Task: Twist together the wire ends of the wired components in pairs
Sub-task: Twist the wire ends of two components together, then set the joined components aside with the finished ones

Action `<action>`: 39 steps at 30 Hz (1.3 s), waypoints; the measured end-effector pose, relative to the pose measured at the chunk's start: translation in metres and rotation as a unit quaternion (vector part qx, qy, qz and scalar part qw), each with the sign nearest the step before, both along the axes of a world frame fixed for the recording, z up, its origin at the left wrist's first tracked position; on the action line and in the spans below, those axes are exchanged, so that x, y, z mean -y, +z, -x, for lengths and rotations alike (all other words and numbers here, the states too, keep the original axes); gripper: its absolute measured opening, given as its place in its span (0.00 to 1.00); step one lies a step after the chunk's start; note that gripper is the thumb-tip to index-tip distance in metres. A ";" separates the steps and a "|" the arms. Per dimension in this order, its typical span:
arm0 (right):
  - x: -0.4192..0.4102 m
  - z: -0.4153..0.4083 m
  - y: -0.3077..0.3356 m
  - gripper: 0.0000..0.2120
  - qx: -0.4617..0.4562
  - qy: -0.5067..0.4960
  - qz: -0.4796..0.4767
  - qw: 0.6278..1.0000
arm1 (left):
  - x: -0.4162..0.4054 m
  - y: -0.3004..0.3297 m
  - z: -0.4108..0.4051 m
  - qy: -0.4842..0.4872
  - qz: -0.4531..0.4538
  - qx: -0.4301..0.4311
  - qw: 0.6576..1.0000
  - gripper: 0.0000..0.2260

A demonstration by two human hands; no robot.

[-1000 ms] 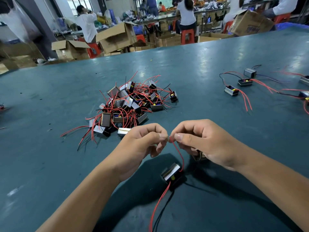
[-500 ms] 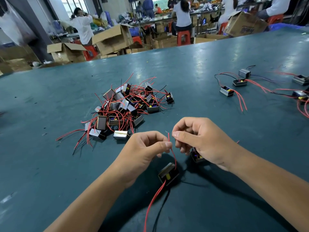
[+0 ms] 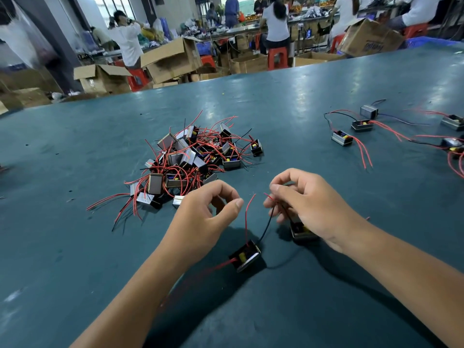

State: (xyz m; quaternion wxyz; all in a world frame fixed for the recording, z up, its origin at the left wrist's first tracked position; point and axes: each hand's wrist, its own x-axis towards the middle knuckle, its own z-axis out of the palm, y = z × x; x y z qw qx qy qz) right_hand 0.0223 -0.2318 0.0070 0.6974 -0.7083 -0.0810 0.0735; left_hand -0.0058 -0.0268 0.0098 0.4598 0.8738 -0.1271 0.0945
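A small black wired component (image 3: 244,257) lies on the green table (image 3: 276,109) between my hands. Its red wire (image 3: 246,217) stands up free, touching neither hand. Its black wire (image 3: 266,226) runs up into the fingers of my right hand (image 3: 311,204), which pinches it together with a short red wire end (image 3: 268,196). A second component (image 3: 301,231) lies partly hidden under that hand. My left hand (image 3: 206,219) hovers just left of the free red wire, fingers loosely curled, thumb and forefinger apart, holding nothing.
A pile of several components with red and black wires (image 3: 190,159) lies behind my left hand. Several components joined by wires (image 3: 361,125) are spread at the far right. Cardboard boxes (image 3: 173,59) and seated people stand beyond the table's far edge.
My hands have drawn apart. The left hand let go of the red wire, which now stands free. The right hand now pinches the black wire with a red end.
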 end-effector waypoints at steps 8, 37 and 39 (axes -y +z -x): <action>0.012 -0.006 0.007 0.10 0.094 0.009 0.096 0.991 | 0.019 0.000 0.014 -0.059 -0.144 0.082 0.984 0.10; 0.045 -0.007 0.007 0.12 0.157 0.115 0.513 0.836 | -0.049 0.002 -0.007 -0.101 -0.127 -0.233 0.959 0.25; 0.043 -0.006 0.005 0.12 0.156 0.104 0.511 0.839 | -0.048 0.003 -0.005 -0.132 -0.162 -0.265 0.941 0.20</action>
